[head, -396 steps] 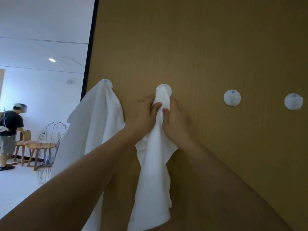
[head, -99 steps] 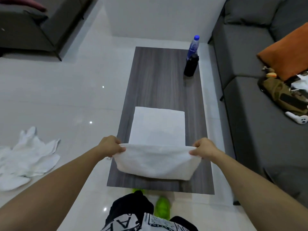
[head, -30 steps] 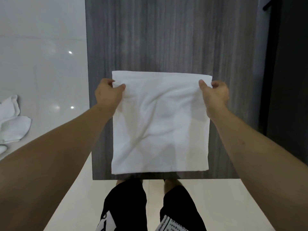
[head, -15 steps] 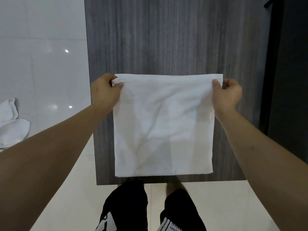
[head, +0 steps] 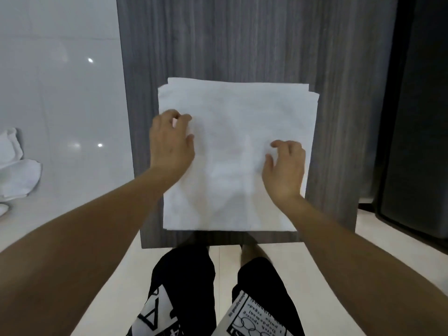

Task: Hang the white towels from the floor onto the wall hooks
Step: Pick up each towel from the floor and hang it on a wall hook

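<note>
Towel: a white folded towel (head: 232, 151) lay flat on the near end of the dark wood-grain table (head: 242, 40); I saw a second layer's edge peeking out along its far side and right corner.
Left hand: my left hand (head: 171, 144) sat over the towel's left part, fingers loosely curled with the tips touching the cloth; I saw nothing gripped in it.
Right hand: my right hand (head: 284, 168) was over the towel's right part, fingers bent and spread, thumb out to the side; it held nothing, and I could not tell whether the fingertips touched the cloth or hovered just above it.
Other towels: crumpled white towels (head: 17, 170) lay on the pale glossy floor (head: 60, 93) at the left edge of view, well apart from the table.
Body: my black printed shorts (head: 211, 299) showed at the bottom, just beside the table's near edge.
Right side: a dark sofa (head: 417, 117) stood beside the table.
</note>
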